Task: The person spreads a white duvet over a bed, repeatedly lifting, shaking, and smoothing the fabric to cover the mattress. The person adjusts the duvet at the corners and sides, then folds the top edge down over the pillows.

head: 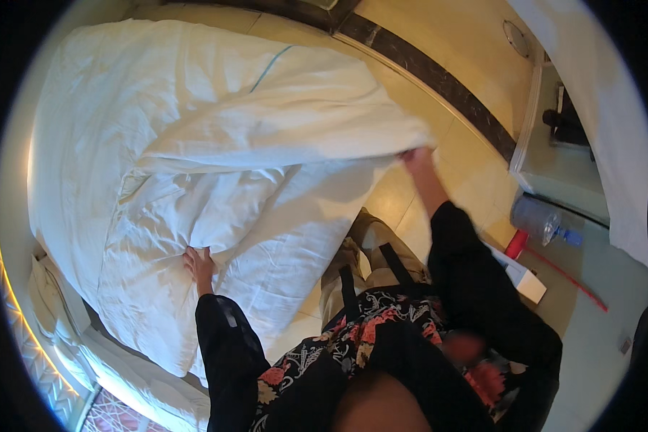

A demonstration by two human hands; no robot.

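Observation:
A large white duvet (194,119), with a short blue line on its far part, lies rumpled over a bed. My right hand (418,156) grips a corner of its cloth, drawn out to the right beyond the bed's edge. My left hand (198,264) is at a bunched part of the white bedding, fingers bent into the folds. Between my two hands the upper layer is lifted, and a crumpled inner part shows below it. A flatter white layer (281,270) runs down to the near edge of the bed.
Tiled floor (448,146) borders the bed, with a dark stone strip (437,81) beyond. At right are a large clear plastic bottle (534,213), a red object (516,244), a white box (524,281) and a white curtain (605,108). More white bedding (135,378) lies at lower left.

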